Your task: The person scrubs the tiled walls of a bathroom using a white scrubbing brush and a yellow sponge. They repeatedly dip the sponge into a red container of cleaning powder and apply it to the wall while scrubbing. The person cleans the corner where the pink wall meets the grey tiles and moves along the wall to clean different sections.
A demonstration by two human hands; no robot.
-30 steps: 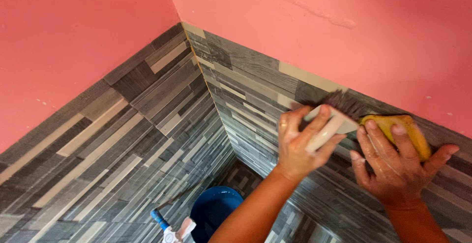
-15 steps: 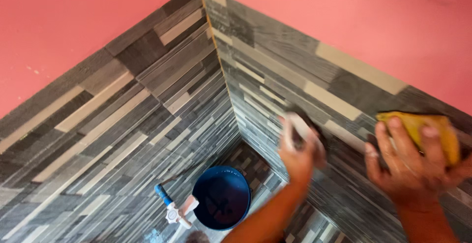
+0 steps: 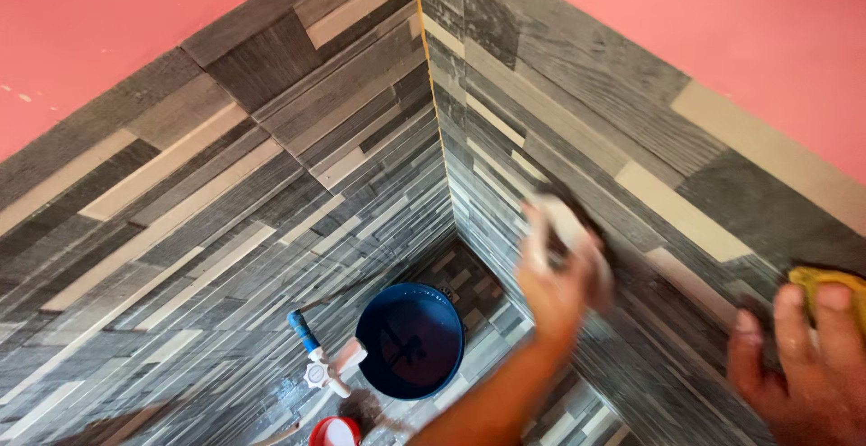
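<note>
My left hand (image 3: 559, 288) is blurred with motion and is shut on a small pale flat tool (image 3: 561, 225), which it presses against the grey striped tiles of the right wall (image 3: 631, 139). At the frame's right edge my right hand (image 3: 794, 365) rests on the same wall, its fingers over a yellow sponge (image 3: 834, 288). A dark wet patch shows on the tiles around the sponge. The two hands are well apart.
The two tiled walls meet at a corner (image 3: 433, 103), with pink painted wall (image 3: 135, 22) above. Far below on the floor stand a round blue bucket (image 3: 410, 342), a white tap with a blue handle (image 3: 316, 360) and a small red container (image 3: 336, 432).
My left hand has slid down and leftward along the right wall with the pale tool. The view has tipped lower, and my right hand with the sponge now sits at the frame's edge.
</note>
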